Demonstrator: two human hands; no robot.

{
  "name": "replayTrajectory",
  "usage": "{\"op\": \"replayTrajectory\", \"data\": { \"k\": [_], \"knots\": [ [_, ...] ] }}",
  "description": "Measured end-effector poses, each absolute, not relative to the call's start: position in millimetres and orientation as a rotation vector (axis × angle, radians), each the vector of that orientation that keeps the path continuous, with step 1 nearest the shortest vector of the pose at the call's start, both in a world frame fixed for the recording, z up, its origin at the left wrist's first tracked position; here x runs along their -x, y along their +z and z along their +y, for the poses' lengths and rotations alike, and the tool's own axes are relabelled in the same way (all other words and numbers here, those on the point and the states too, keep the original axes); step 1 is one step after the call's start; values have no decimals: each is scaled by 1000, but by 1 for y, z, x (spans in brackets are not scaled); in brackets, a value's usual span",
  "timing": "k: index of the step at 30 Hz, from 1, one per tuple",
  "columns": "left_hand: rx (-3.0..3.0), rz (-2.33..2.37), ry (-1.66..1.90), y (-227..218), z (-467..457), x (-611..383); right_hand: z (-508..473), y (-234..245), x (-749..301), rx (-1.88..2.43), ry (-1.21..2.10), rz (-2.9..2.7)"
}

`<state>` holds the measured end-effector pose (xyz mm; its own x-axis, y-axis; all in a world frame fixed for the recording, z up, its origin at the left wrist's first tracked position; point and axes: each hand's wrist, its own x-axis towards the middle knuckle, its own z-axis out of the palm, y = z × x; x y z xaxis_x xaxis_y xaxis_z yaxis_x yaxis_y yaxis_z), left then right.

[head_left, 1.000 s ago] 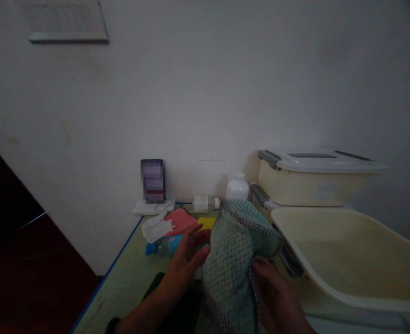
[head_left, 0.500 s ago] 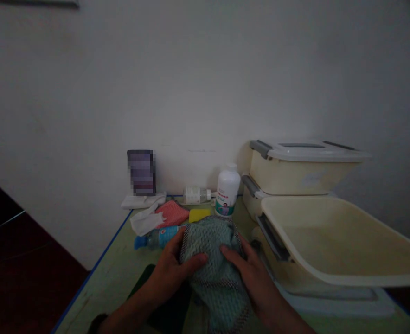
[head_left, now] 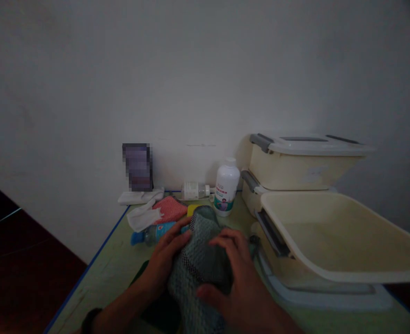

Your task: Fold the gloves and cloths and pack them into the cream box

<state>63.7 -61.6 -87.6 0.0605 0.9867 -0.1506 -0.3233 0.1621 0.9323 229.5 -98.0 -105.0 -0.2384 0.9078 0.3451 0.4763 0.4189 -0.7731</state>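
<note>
A teal-green textured cloth [head_left: 201, 273] with a black-and-white checked edge is bunched up in front of me, at the middle of the table's near side. On its left side my left hand [head_left: 165, 255] is closed, its thumb over the cloth and its fingers partly hidden behind it. My right hand [head_left: 238, 264] is over the right side of the cloth, thumb and fingers apart and a little bent; whether the fingertips press on it is hard to tell. Just beyond my left hand lies a plastic bottle [head_left: 152, 235] with a blue cap and label.
A white bottle [head_left: 226, 188] stands by the wall near a clear bottle [head_left: 194, 190] on its side. A red cloth [head_left: 170, 209], a white cloth [head_left: 143, 218] and a yellow block [head_left: 192, 210] lie nearby. An open cream bin [head_left: 344, 276] and a lidded bin [head_left: 305, 171] occupy the right.
The cloth has been turned and gathered narrower between my hands. My right hand has loosened and shifted over its front, with fingers spread. My left hand has moved slightly left.
</note>
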Motion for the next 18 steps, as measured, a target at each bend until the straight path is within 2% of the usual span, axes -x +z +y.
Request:
{"op": "replayTrajectory", "data": {
  "k": [5,8,11,15,18],
  "knots": [
    [-866,950,1190,-86,-63,-63,-93,-105,-230,1194,747,-1749],
    [-777,895,1197,-83,-61,-56,-88,-104,-236,1235,902,-1300],
    [-720,813,1172,-78,-57,-47,-85,-98,-238,1058,1104,-867],
    [-1009,869,1165,-77,-51,-41,-86,-89,-231,768,1357,-605],
    [-1235,1019,1223,-74,-55,-43,-92,-88,-230,709,1468,-542]
  ]
}}
